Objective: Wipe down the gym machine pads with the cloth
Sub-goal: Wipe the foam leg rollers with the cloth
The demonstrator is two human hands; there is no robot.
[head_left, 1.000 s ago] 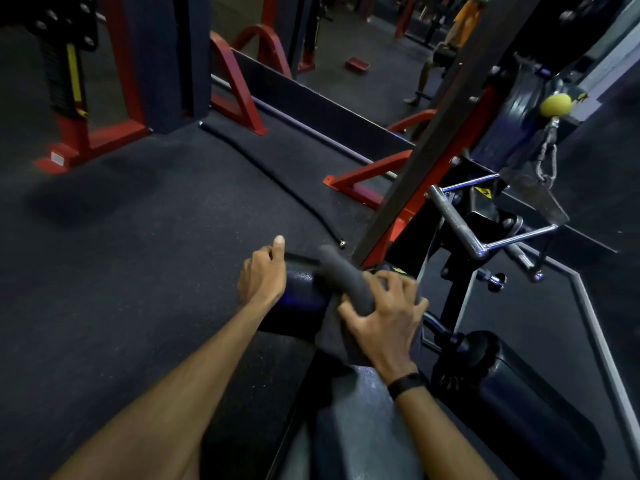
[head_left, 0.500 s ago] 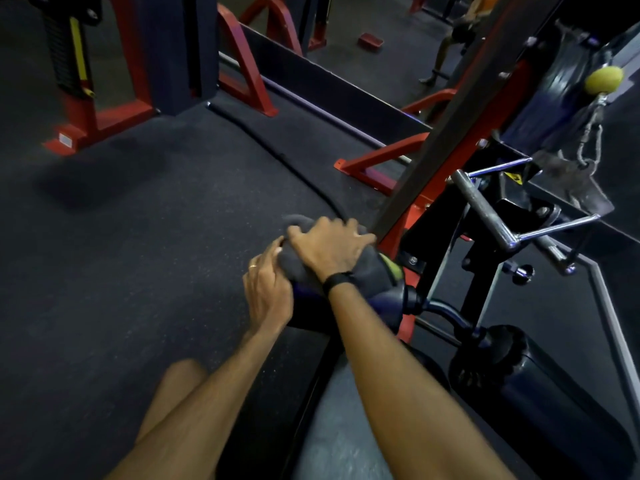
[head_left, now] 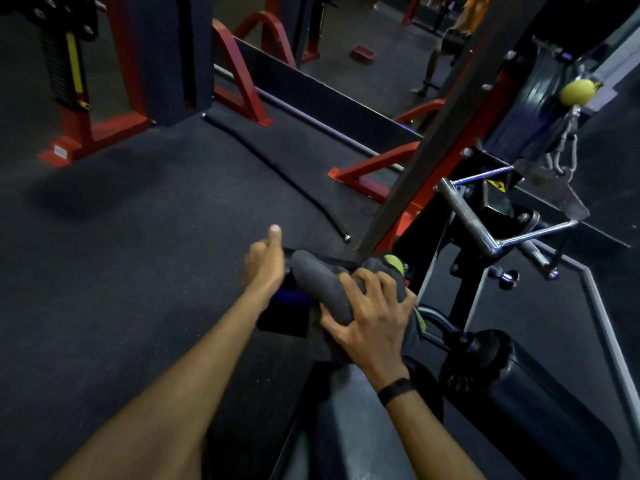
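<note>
My right hand, a black band at the wrist, lies fingers spread and curled over the grey cloth, pressing it on the roller pad. My left hand grips the pad's left end, thumb pointing up. Half a second ago the right hand lay further forward over the pad's top; it has since drawn back toward me. Beyond stands the chrome handle.

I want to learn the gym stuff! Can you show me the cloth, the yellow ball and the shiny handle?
cloth [head_left: 322,289], head view, on its grey fold above the right hand's fingers.
yellow ball [head_left: 576,92], head view, on the ball's middle.
shiny handle [head_left: 465,216], head view, on its thick metal bar.
</note>
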